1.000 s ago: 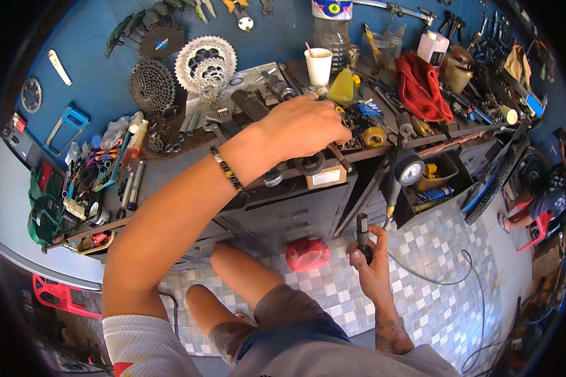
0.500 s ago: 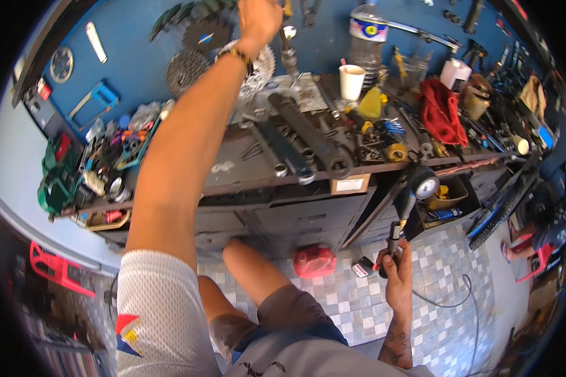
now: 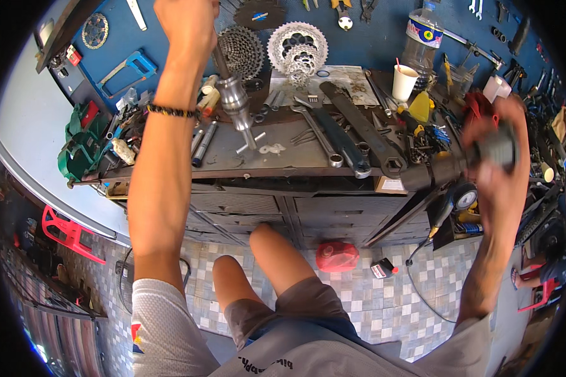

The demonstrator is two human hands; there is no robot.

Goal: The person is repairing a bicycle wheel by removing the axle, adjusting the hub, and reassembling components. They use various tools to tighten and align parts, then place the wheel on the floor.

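Observation:
My left hand (image 3: 187,28) is raised at the upper left, its fingers closed round the top of a long-shafted metal tool (image 3: 236,103). That tool hangs over the bench, with a stepped silver cylinder and a small T-bar at its lower end. Over the bench's right part, my right hand (image 3: 500,157) is closed on a dark cylindrical tool (image 3: 437,173), which points left and is smeared by motion. Just below it, an air gauge (image 3: 466,197) with a brass fitting hangs by the bench edge.
Wrenches (image 3: 324,135) and other hand tools crowd the bench (image 3: 277,171). A paper cup (image 3: 404,83) and a plastic bottle (image 3: 421,44) stand behind them. Cassettes and chainrings (image 3: 299,47) hang on the blue wall. On the floor are a red jug (image 3: 337,256) and a hose (image 3: 415,292).
My view has swung left. The right hand has risen from the air inflator and now grips the dark cylindrical tool. My left hand still holds the long-shafted tool, with more of it showing.

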